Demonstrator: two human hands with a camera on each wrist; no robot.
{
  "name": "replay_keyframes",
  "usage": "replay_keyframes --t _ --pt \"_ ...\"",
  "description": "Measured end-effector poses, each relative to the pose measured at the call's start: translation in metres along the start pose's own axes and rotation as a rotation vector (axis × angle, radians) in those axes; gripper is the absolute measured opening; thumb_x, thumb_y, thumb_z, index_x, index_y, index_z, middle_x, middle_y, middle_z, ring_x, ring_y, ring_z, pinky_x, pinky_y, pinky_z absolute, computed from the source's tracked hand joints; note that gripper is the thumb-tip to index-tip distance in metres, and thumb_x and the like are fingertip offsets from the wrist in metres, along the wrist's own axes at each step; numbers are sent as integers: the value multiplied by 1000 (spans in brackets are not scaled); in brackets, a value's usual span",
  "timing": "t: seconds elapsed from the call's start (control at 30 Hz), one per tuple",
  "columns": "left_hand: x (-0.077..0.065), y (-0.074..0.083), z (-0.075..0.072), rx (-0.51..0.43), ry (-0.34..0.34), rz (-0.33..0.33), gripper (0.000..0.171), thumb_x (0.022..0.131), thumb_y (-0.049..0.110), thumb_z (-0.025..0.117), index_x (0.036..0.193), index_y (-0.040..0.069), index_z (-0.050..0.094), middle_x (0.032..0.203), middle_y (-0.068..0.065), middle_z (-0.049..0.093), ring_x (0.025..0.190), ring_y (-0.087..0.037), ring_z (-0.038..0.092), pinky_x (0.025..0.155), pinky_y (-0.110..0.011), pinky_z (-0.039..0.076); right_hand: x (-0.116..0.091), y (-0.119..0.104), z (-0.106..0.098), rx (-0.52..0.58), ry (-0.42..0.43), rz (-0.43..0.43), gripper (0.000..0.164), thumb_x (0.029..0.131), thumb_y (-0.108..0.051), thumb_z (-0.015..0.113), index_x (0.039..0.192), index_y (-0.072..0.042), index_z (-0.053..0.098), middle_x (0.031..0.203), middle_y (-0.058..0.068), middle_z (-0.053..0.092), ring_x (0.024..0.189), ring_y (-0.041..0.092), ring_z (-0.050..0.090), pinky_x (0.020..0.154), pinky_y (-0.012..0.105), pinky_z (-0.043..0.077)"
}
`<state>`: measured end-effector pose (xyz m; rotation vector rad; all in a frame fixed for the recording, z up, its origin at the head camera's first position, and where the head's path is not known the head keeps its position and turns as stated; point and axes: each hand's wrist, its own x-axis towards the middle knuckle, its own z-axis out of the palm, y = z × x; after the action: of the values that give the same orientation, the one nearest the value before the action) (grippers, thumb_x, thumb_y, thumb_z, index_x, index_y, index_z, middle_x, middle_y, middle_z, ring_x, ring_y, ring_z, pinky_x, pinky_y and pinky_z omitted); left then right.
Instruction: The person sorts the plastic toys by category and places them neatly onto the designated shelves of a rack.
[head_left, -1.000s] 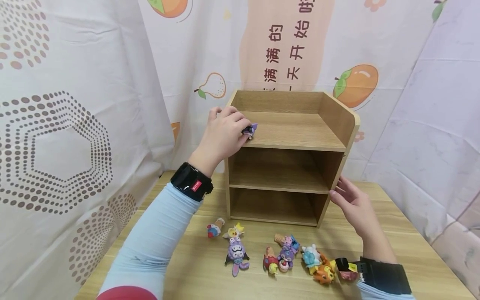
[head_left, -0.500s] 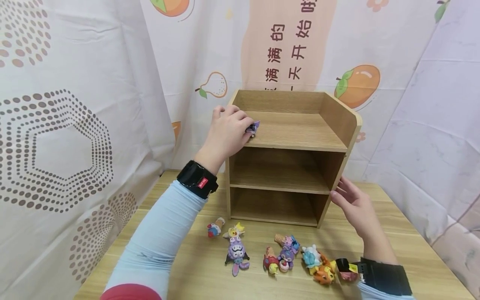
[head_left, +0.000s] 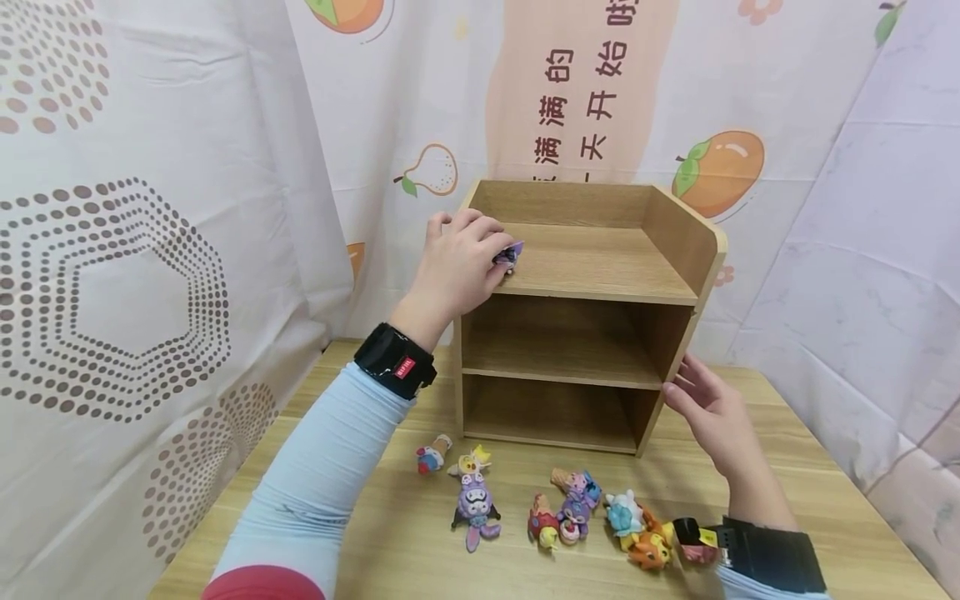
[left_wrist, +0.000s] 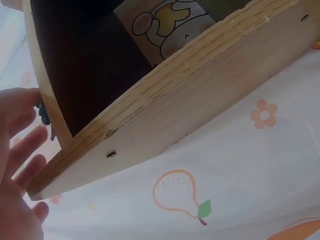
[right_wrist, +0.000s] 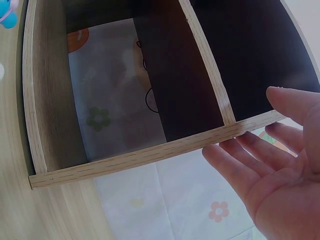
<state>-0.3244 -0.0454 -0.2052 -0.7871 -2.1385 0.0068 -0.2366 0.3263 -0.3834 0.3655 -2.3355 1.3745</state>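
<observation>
In front of the shelf, several toys lie unshelved. Against its right side, my right hand rests, fingers extended. At its upper left, my left hand pinches one purple toy; I judge the work barely begun.

I count one left grip, one right grip, two black wristbands, one three-tier shelf unit, one tabletop, one held toy, and at least eight loose toy figurines, some overlapping.
</observation>
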Motion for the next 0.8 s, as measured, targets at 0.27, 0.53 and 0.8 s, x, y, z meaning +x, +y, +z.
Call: replay_keyframes --t 0.27,0.53,0.8 --pt "-8 -3 -7 -37 143 17 28 87 28 66 113 20 67 119 2 58 119 -20 39 96 -51 27 0 0 -1 -11 11 10 62 97 -20 59 150 -13 28 141 22 42 121 35 45 79 12 48" --pt "-19 -9 -12 -109 245 24 27 86 26 67 111 18 68 115 1 61 118 -21 41 95 -52 27 0 -3 -1 -39 10 11 62 97 -21 59 150 -12 29 140 23 42 120 37 45 79 10 46" --pt "-35 -8 -14 -216 317 26 24 86 27 67 107 15 70 113 0 62 116 -21 42 94 -52 28 0 -4 0 -45 12 18 62 97 -21 59 150 -12 29 140 22 42 120 37 45 78 10 46"
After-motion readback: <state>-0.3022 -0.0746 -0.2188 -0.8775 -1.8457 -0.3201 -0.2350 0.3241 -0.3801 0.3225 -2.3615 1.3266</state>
